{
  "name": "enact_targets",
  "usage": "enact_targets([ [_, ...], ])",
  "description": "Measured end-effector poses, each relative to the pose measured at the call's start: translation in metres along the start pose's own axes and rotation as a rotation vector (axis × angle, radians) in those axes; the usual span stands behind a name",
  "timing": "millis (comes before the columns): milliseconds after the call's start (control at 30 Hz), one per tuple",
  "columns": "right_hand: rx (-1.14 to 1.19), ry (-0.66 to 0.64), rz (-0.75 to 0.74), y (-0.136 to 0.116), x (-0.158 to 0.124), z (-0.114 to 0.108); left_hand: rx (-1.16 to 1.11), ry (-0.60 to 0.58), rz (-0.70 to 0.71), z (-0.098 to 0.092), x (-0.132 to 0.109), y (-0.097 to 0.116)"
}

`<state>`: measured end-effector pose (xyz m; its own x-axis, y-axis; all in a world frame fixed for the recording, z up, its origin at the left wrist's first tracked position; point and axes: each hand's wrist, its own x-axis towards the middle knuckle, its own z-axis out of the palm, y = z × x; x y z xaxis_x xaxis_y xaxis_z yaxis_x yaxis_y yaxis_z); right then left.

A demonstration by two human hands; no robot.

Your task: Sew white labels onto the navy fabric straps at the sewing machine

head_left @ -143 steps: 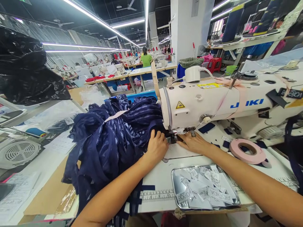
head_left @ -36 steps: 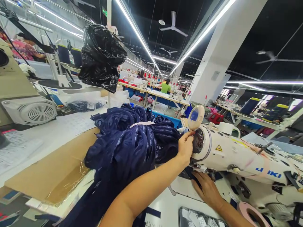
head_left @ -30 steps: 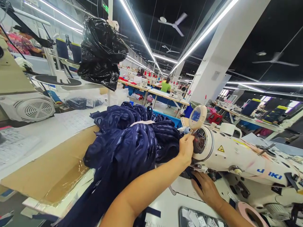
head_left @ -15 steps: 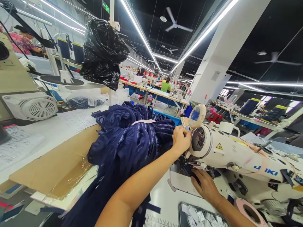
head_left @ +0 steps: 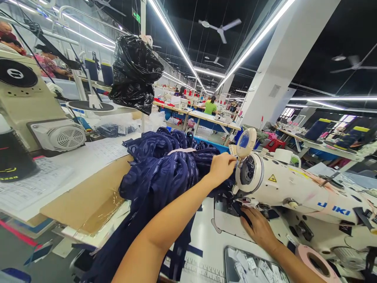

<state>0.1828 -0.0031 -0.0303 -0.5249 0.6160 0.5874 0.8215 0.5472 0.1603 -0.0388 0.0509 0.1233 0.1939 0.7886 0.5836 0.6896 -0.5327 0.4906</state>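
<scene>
A white JUKI sewing machine (head_left: 297,192) lies across the right of the view, its round end cover (head_left: 246,142) swung open. My left hand (head_left: 221,168) is raised to that open end, fingers pinched together on something too small to make out. My right hand (head_left: 257,227) rests flat on the machine bed under the head, fingers on dark fabric by the needle. A big heap of navy patterned fabric (head_left: 160,173) lies left of the machine, under my left forearm.
A metal tray of white labels (head_left: 253,267) sits at the front edge, a pink tape roll (head_left: 318,265) to its right. Cardboard (head_left: 88,196) and papers lie left, beside another machine (head_left: 35,114). A black bag (head_left: 135,72) hangs above. Other workers sit far back.
Since 4.8 s ago my left hand left the fabric by the needle and rose to the machine's opened end cover. In the last second it shifted slightly left; the view panned a little.
</scene>
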Motion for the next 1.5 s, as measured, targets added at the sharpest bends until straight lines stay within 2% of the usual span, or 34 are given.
enact_targets([
  [167, 0.004, -0.007, 0.013, -0.001, 0.001, -0.001, 0.027, 0.051, 0.087, 0.017, 0.007, 0.025],
  [300, 0.006, -0.015, 0.03, -0.001, 0.001, -0.001, 0.072, 0.137, 0.094, 0.029, 0.009, 0.023],
  [367, 0.014, -0.017, 0.041, -0.001, 0.001, -0.001, -0.003, 0.18, 0.005, 0.036, 0.008, 0.017],
  [467, 0.033, -0.023, 0.049, -0.001, 0.001, 0.0, -0.241, 0.216, -0.154, 0.042, 0.003, 0.005],
  [533, 0.042, -0.025, 0.055, 0.0, 0.0, 0.0, -0.378, 0.22, -0.153, 0.042, 0.002, 0.0],
  [600, 0.05, -0.02, 0.063, 0.001, -0.001, 0.001, -0.421, 0.216, -0.085, 0.038, 0.002, 0.001],
  [800, 0.051, -0.012, 0.052, 0.0, -0.001, 0.001, -0.118, 0.149, 0.074, 0.031, 0.009, 0.019],
  [933, 0.025, -0.021, 0.047, -0.001, 0.001, 0.0, -0.083, 0.181, 0.023, 0.038, 0.008, 0.02],
  [1133, 0.041, -0.012, 0.054, 0.0, 0.001, 0.0, -0.384, 0.237, -0.157, 0.042, 0.007, 0.016],
  [1333, 0.054, -0.004, 0.078, -0.001, 0.0, 0.001, -1.172, 0.122, -0.319, 0.044, 0.009, 0.011],
  [1500, 0.062, -0.013, 0.09, -0.001, 0.0, 0.001, -1.506, 0.129, -0.427, 0.037, 0.007, 0.003],
])
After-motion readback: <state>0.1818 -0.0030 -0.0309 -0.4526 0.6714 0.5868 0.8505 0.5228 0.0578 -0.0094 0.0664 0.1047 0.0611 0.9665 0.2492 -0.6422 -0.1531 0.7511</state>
